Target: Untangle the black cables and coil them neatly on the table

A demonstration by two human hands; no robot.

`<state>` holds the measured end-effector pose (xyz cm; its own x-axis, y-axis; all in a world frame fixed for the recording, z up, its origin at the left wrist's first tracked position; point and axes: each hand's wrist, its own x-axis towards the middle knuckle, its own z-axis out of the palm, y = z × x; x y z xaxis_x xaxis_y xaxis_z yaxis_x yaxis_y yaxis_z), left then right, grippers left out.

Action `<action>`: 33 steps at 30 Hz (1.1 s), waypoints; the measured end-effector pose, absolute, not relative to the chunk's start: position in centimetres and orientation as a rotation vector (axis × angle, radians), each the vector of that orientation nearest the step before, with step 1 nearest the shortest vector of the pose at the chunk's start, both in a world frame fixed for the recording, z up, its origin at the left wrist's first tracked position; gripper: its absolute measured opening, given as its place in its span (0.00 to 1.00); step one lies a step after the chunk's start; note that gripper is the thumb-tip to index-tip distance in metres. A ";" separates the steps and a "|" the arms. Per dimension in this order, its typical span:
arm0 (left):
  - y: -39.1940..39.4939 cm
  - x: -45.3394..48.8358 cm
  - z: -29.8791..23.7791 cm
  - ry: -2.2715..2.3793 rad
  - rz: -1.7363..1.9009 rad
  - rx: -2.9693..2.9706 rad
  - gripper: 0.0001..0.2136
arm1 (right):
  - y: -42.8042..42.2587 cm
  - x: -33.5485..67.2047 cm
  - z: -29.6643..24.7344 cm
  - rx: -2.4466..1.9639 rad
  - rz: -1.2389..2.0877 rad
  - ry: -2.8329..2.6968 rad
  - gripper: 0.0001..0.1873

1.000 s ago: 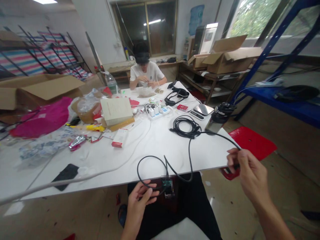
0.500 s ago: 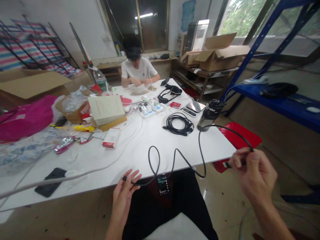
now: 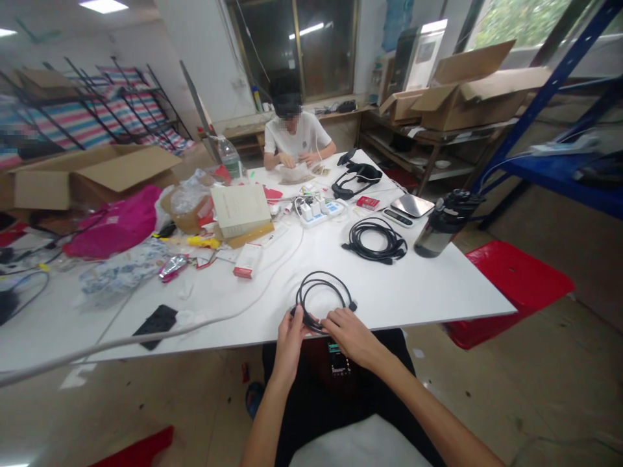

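We grip the looped black cable [image 3: 321, 281] at its near side with left hand [image 3: 291, 332] and right hand [image 3: 348, 329]; it lies before the cable coil [image 3: 377, 255], leftward.

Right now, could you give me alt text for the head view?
The left hand holds a looped cable at the near edge of a white table, the right hand touching it. Beyond are a coil, a bottle and a power strip; clutter lies left, and a person sits opposite.
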<state>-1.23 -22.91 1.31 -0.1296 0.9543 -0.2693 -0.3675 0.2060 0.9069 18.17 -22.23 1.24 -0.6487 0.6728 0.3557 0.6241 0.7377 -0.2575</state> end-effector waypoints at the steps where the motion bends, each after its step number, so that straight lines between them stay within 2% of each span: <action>1: -22.3 -1.7 1.1 1.212 1.305 0.761 0.30 | -21.6 18.4 1.1 -0.984 0.131 -2.535 0.11; 6: -18.5 -2.8 0.4 1.343 1.260 1.033 0.34 | -18.5 19.6 1.4 -0.969 0.044 -2.606 0.16; 10: -16.4 -2.1 -0.3 1.297 1.326 1.120 0.32 | -17.3 19.7 1.4 -1.041 0.025 -2.566 0.16; 15: -16.4 -1.3 -0.9 1.460 1.435 1.554 0.28 | -17.2 19.7 1.1 -1.141 0.052 -2.467 0.15; 19: -16.8 -1.1 -0.5 1.533 1.408 1.888 0.20 | -16.9 19.7 0.4 -1.164 0.154 -2.342 0.16; 23: -16.9 -1.0 0.0 1.460 1.391 1.923 0.12 | -16.0 20.4 -0.2 -1.154 0.243 -2.131 0.26; 27: -17.1 -1.1 0.2 1.454 1.426 1.869 0.09 | -12.9 24.1 -0.6 -1.273 0.049 -1.926 0.19; 31: -17.5 -1.0 0.2 1.451 1.467 1.941 0.07 | -8.5 29.2 -0.7 -1.428 -0.117 -1.892 0.23; 33: -17.7 -0.8 0.2 1.373 1.410 2.040 0.09 | -6.9 30.9 -0.8 -1.459 -0.103 -1.931 0.21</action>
<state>-0.78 -17.72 0.21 0.0585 0.8310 0.5532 0.5304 -0.4953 0.6880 30.95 -6.94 -0.77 -0.1171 0.8134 0.5699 0.8693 0.3614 -0.3372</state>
